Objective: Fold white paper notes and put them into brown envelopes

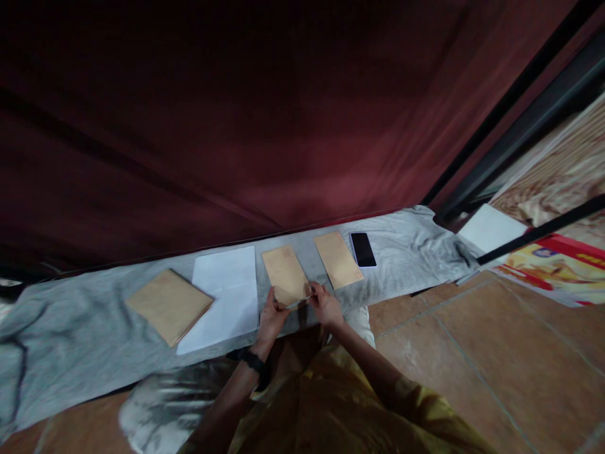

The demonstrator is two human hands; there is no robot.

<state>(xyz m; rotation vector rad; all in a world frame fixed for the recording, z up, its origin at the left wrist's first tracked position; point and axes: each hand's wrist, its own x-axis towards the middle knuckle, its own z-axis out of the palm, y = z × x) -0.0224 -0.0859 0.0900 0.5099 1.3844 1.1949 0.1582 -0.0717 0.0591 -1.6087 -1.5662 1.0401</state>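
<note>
A tan paper envelope (285, 271) is held by its near end between my two hands, over the grey cloth. My left hand (271, 318) pinches its near left corner, with the thumb along the edge. At the near right corner my right hand (326, 306) has its fingers closed on the same envelope. A thin pale edge shows along the envelope's near end; whether it is a flap or paper inside, I cannot tell. Just right of it lies a second tan envelope (338, 258), flat and untouched.
Left of my hands lie white paper sheets (224, 296) and a stack of tan envelopes (167, 302) overlapping them. A phone (363, 249) rests at the right. Grey cloth (401, 246) covers the narrow bench. A dark red curtain (283, 157) hangs behind; a colourful box (562, 265) is at right.
</note>
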